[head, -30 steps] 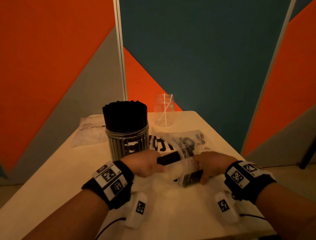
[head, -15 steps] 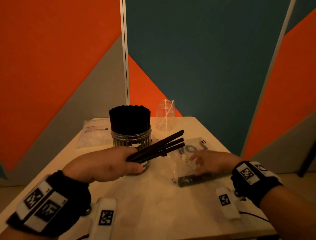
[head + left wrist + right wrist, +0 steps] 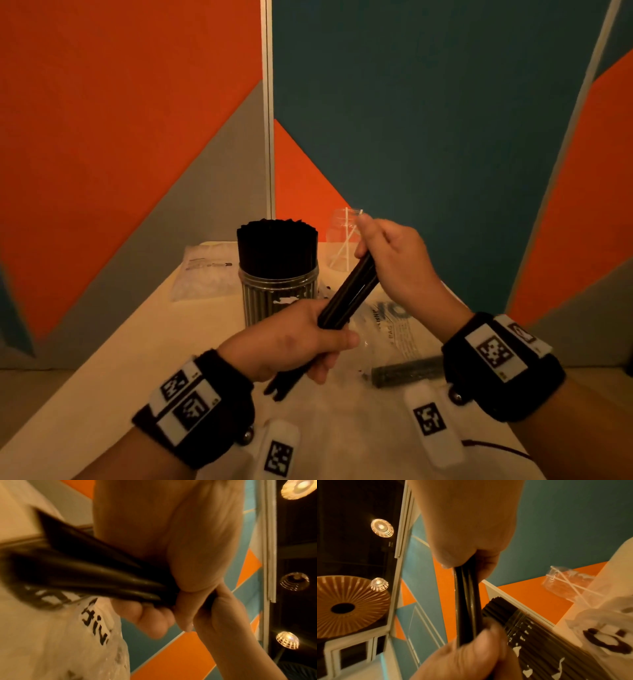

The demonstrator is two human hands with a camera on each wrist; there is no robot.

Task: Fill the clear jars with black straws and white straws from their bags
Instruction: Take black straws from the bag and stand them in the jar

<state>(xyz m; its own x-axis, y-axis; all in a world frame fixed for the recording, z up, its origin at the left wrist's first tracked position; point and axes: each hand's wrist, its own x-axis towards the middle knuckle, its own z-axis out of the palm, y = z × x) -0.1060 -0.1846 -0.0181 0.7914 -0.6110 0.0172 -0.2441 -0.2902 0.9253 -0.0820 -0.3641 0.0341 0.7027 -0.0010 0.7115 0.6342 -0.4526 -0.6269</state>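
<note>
A small bunch of black straws (image 3: 347, 294) (image 3: 96, 574) (image 3: 467, 601) slants up and to the right above the table. My left hand (image 3: 308, 342) grips its lower part. My right hand (image 3: 380, 246) pinches the upper end. Just behind stands a clear jar (image 3: 278, 294) (image 3: 539, 635) packed with black straws. A smaller clear jar (image 3: 342, 240) (image 3: 565, 586) at the back holds a few white straws. The printed black-straw bag (image 3: 400, 329) lies under my right wrist with some straws (image 3: 404, 371) still inside.
A bag of white straws (image 3: 205, 270) lies at the table's back left. The cream table (image 3: 120, 377) has bare surface on its left side. Orange, grey and teal wall panels stand close behind.
My left hand drew the black straws out of the bag and lifted them. My right hand let go of the bag and rose to take the bunch's upper end.
</note>
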